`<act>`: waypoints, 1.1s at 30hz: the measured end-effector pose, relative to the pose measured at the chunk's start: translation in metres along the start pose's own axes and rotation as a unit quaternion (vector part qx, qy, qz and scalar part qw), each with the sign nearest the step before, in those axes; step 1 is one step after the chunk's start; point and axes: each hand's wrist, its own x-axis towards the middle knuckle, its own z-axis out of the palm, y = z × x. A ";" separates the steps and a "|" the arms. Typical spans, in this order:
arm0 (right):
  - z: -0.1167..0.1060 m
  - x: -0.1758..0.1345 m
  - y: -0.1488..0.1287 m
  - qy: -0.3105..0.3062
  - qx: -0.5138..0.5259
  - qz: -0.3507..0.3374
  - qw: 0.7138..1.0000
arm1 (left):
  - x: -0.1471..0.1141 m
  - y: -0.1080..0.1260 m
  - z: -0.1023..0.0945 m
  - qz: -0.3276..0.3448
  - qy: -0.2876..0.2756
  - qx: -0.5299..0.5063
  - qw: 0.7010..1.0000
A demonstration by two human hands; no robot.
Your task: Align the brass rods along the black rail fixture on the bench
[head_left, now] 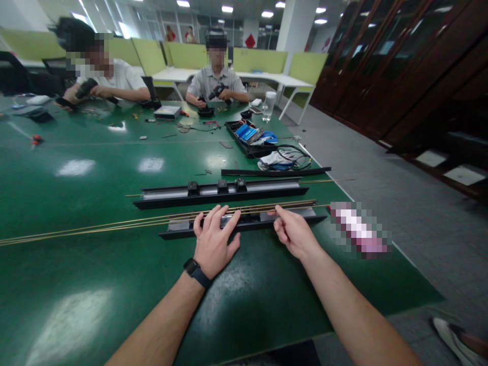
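Observation:
Several long, thin golden rods (114, 226) run across a black channel-shaped rail (297, 222) on the table and stick out far to the left. My left hand (215, 236), with a dark watch on its wrist, lies over the rods and rail with its fingers spread. At the rods' right part, my right hand (295, 231) is curled, its thumb and index fingertip closed at a rod. My left hand partly hides dark parts inside the rail. Just behind lies a second black rail (263, 192) carrying three small black blocks (222, 186).
A narrow black strip (274, 172) lies farther back, near a glove (280, 159) and a black tray (247, 148) with blue items. A blurred pink package (358, 229) is at right on the green table (152, 300). Two people across the table hold power drills.

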 end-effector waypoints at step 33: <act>0.006 0.000 0.005 -0.007 0.008 -0.010 1.000 | 0.000 0.001 -0.001 -0.002 0.001 0.002 1.000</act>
